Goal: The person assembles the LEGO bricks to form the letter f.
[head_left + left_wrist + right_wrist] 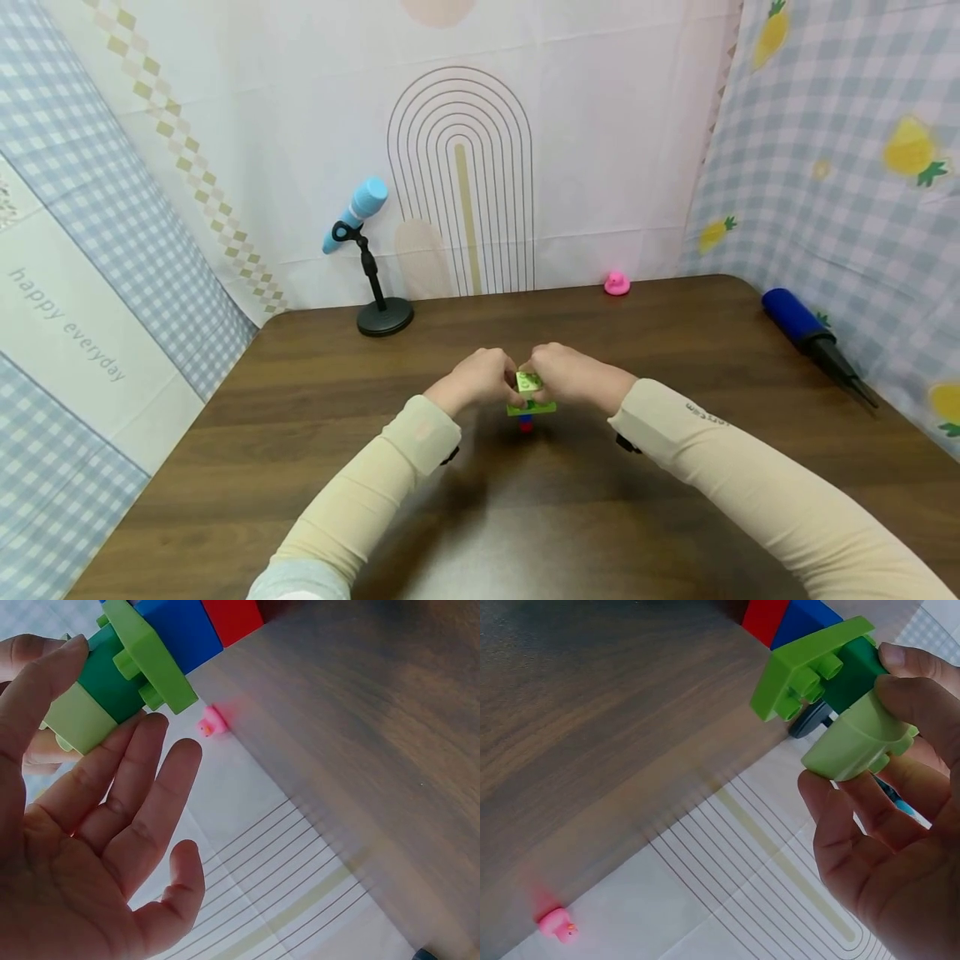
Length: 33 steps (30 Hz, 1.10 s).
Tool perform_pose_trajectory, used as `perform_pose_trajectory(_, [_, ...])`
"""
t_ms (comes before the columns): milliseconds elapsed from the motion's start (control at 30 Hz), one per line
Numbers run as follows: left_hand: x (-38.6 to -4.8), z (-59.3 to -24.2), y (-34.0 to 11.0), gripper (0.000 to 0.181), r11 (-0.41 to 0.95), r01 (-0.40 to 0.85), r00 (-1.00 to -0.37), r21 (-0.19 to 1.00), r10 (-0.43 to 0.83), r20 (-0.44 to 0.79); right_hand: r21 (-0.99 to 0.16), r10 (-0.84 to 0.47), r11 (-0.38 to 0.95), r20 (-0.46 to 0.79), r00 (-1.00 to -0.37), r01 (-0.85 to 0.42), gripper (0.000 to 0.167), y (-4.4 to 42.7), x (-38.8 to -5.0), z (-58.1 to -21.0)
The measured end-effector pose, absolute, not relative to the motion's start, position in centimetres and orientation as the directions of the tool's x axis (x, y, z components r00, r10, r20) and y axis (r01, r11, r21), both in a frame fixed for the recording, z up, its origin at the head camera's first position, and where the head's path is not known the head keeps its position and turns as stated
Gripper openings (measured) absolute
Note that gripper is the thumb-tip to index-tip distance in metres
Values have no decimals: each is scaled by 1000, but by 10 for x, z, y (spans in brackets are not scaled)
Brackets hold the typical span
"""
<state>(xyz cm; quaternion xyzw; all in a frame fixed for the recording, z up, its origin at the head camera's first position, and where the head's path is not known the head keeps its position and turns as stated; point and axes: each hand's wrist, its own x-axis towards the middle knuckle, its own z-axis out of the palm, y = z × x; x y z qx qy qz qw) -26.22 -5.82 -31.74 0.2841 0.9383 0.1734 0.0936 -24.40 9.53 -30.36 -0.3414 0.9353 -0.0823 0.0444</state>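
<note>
A stack of toy building bricks stands upright at the middle of the table, between my two hands. From the bottom it has a red brick [232,619], a blue brick [184,630], a wide lime-green plate [795,669] with studs, a dark green brick [107,673] and a pale green brick [851,741] on top. My left hand [480,381] pinches the upper bricks between thumb and fingertips, its little finger apart from them. From the other side my right hand [576,375] grips the pale green brick, thumb near the dark green one. In the head view, fingers partly cover the top bricks.
A blue toy microphone [367,198] leans in a black stand [385,317] at the table's back left. By the back edge sits a pink rubber duck [617,284]. A blue-and-black hand pump [806,329] lies along the right edge. Cloth curtains [600,150] hang behind.
</note>
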Motion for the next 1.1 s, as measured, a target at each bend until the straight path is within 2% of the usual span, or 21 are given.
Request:
perform_pose_trajectory(133, [-262, -317, -59, 15, 787, 490, -828, 374, 554, -81, -163, -649, 751, 1, -761, -640, 11, 96, -243, -306])
perform_pose_trajectory(267, [-261, -315, -58, 16, 805, 478, -838, 352, 538, -90, -158, -622, 774, -2, -783, -614, 23, 98, -243, -308])
perform_pose_trajectory(367, [-260, -315, -57, 17, 816, 468, -845, 339, 526, -99, -202, -586, 796, -25, -810, -570, 36, 102, -243, -313])
perform_pose_trajectory(533, [-259, -316, -56, 16, 826, 453, -853, 335, 511, -105, -322, -512, 821, -50, -857, -472, 47, 111, -244, -329])
perform_pose_trajectory(733, [-260, -319, -54, 18, 839, 446, -858, 312, 500, -116, -447, -491, 786, -30, -871, -427, 39, 118, -247, -343])
perform_pose_trajectory(1100, [-254, -327, -58, 29, 860, 447, -868, 245, 483, -114, -460, -517, 770, -44, -855, -442, 34, 121, -251, -344])
